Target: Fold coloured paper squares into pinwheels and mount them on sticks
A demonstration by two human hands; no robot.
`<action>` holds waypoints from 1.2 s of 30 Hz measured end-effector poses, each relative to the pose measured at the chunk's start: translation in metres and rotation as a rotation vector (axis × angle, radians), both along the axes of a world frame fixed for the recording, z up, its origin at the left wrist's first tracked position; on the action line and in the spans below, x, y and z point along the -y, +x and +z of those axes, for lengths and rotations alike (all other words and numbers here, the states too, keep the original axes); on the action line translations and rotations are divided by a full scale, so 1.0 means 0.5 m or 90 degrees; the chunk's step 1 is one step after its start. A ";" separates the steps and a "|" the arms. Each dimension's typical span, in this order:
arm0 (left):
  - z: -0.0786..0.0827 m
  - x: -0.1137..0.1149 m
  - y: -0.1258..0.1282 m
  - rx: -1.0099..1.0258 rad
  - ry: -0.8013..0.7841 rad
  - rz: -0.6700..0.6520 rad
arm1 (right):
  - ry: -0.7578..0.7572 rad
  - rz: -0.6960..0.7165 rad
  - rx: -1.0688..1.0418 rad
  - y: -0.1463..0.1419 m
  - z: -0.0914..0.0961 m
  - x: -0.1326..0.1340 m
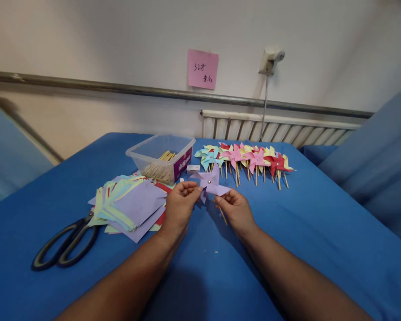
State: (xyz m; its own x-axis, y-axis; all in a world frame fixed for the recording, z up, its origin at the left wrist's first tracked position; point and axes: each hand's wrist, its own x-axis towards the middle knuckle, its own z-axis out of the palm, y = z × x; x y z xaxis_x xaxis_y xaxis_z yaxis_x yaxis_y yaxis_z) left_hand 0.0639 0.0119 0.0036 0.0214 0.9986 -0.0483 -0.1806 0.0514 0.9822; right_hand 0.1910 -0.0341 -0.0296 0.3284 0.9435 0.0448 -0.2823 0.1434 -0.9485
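A purple paper pinwheel (211, 182) with a small pin at its centre is held up over the blue table (307, 223). My left hand (179, 206) pinches its left blade, fingers closed. My right hand (235, 208) grips its wooden stick (223, 216) from the right, fingers closed. To the left lies a fanned stack of coloured paper squares (130, 207), purple on top.
A row of finished pinwheels (245, 158) in blue, pink, yellow and red lies at the back. A clear plastic box (160, 156) holds wooden sticks. A small white box (193, 168) sits beside it. Black scissors (67, 243) lie at the left. A radiator and a pink note are on the wall.
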 end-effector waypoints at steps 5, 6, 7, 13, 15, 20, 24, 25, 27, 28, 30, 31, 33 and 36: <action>-0.002 -0.009 -0.002 0.008 0.037 0.049 | -0.020 0.034 -0.064 0.011 -0.004 0.000; -0.002 -0.009 -0.003 0.011 0.030 0.039 | -0.018 0.041 -0.073 0.011 -0.005 0.000; -0.001 -0.010 -0.003 0.016 0.020 0.025 | -0.016 0.048 -0.081 0.012 -0.007 0.000; 0.000 -0.007 -0.003 0.080 -0.016 -0.036 | -0.017 0.059 -0.085 0.008 -0.009 -0.001; -0.003 -0.006 -0.003 0.082 -0.015 -0.040 | -0.012 0.065 -0.083 0.007 -0.008 -0.001; -0.013 -0.006 -0.002 0.067 -0.008 -0.059 | -0.016 0.067 -0.084 0.008 -0.007 0.000; -0.018 -0.004 0.000 0.056 -0.011 -0.081 | -0.020 0.073 -0.094 0.007 -0.009 0.001; -0.019 -0.003 0.000 0.052 -0.014 -0.080 | -0.022 0.075 -0.103 0.007 -0.010 0.001; -0.022 0.000 0.003 0.051 -0.021 -0.082 | -0.025 0.082 -0.120 0.006 -0.012 0.002; -0.023 0.001 0.005 0.055 -0.023 -0.084 | -0.025 0.086 -0.127 0.005 -0.013 0.003; -0.026 0.003 0.008 0.068 -0.023 -0.089 | -0.025 0.092 -0.135 0.004 -0.014 0.004; -0.027 0.004 0.009 0.074 -0.023 -0.093 | -0.025 0.095 -0.138 0.003 -0.014 0.004; -0.028 0.007 0.011 0.080 -0.022 -0.102 | -0.023 0.098 -0.145 0.002 -0.013 0.005; -0.024 0.011 0.010 0.083 -0.036 -0.111 | -0.024 0.096 -0.156 0.002 -0.010 0.005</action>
